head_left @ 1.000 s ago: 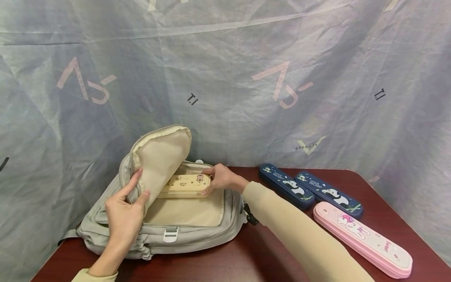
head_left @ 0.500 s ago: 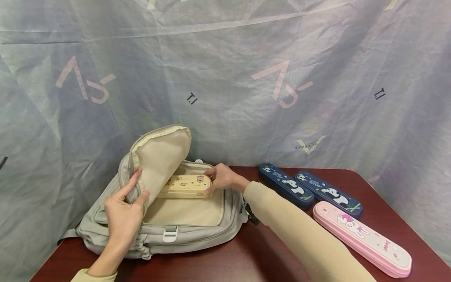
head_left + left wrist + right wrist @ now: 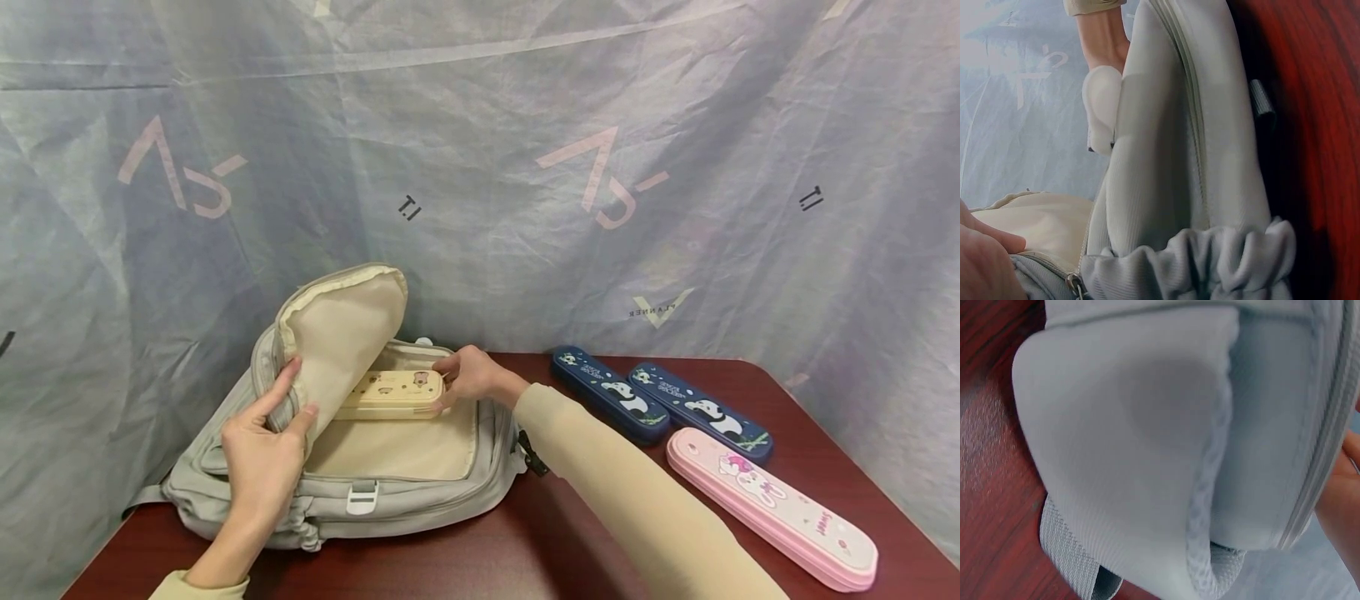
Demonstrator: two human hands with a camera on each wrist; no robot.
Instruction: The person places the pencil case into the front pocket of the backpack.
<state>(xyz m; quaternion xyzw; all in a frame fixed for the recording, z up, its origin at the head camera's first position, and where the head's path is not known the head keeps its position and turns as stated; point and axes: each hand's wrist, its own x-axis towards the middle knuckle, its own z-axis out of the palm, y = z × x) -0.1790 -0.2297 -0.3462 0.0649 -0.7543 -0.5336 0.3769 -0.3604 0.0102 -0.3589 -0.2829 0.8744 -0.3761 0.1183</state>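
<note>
Pinching the raised flap [image 3: 341, 333] of the grey backpack [image 3: 420, 510] between thumb and fingers, the left hand [image 3: 262, 452] sits at eight o'clock from the yellow pencil case [image 3: 393, 390]; the flap looks like soft, thin cloth, probably easiest to manage by its zipper-lined edge. The yellow pencil case lies in the unzipped backpack, its left end hidden behind the flap. It looks stiff-shelled, light and fairly smooth, so a loose grip might slip; its rounded end at three o'clock seems the handiest hold, and there the right hand [image 3: 476, 377] grips it. Toward six o'clock from it, pale lining [image 3: 397, 454] shows; whether the flap hides anything else cannot be told. At three o'clock from the right hand, a left navy case [image 3: 611, 396] and a right navy case [image 3: 701, 412] lie just beside each other on the table [image 3: 465, 571]; at four o'clock lies a pink case [image 3: 772, 510]. All three appear closed, their contents hidden, and likely feel similarly firm.
</note>
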